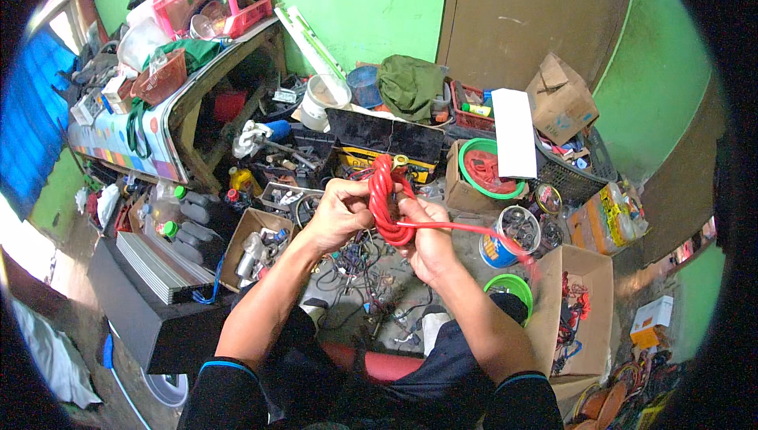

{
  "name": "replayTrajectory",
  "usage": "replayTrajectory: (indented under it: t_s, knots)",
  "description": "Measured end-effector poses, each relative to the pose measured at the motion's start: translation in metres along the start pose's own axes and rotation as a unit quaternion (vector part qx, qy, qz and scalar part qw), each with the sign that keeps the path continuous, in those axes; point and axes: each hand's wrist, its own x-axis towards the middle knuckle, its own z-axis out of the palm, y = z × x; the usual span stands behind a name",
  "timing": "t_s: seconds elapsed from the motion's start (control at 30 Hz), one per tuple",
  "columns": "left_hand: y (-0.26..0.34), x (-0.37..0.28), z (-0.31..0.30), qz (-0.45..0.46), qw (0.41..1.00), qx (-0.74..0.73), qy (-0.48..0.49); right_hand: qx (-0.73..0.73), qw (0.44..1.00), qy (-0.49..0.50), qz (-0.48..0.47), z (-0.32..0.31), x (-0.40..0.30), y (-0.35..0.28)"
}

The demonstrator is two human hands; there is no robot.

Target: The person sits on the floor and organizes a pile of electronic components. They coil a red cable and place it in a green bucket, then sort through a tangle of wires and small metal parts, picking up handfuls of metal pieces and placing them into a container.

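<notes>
A coiled red cable (pixel 385 199) is held up in front of me, its turns twisted around one another. My left hand (pixel 342 214) pinches the coil's left side between thumb and fingers. Around its right side my right hand (pixel 427 234) is closed, with the thumb over the turns. One loose length of the cable runs from the coil to the right and droops, its end blurred. A yellowish ring-like piece (pixel 400 161) shows at the top of the coil; whether it is joined to the cable I cannot tell.
Wires and small parts (pixel 370 279) litter the floor below. A cardboard box (pixel 583 311) with cables stands at right, near a tin of parts (pixel 516 231) and a green-rimmed basin (pixel 488 169). A black speaker-like box (pixel 154 305) is at left. Behind lies an opened toolbox (pixel 385 151).
</notes>
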Motion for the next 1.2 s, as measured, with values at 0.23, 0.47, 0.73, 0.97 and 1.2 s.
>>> replayTrajectory:
  t_s: [0.23,0.47,0.73,0.97,1.2]
  knots:
    - [0.007,0.002,-0.006,0.071,0.997,0.034,-0.009,-0.123,0.987,0.031,-0.098,-0.005,0.01,0.019]
    - [0.011,0.0,-0.021,0.017,0.998,-0.017,-0.055,-0.003,0.994,-0.007,-0.11,0.0,0.006,0.001]
    - [-0.007,0.002,-0.014,0.075,0.994,-0.043,0.068,-0.13,0.97,0.076,-0.193,0.001,0.005,0.004]
    - [0.01,0.003,0.0,0.091,0.977,0.146,0.126,-0.135,0.956,0.124,-0.228,-0.004,0.008,0.009]
    - [0.012,-0.006,-0.02,-0.021,0.99,-0.126,-0.057,0.06,0.997,0.015,-0.045,0.0,0.004,-0.004]
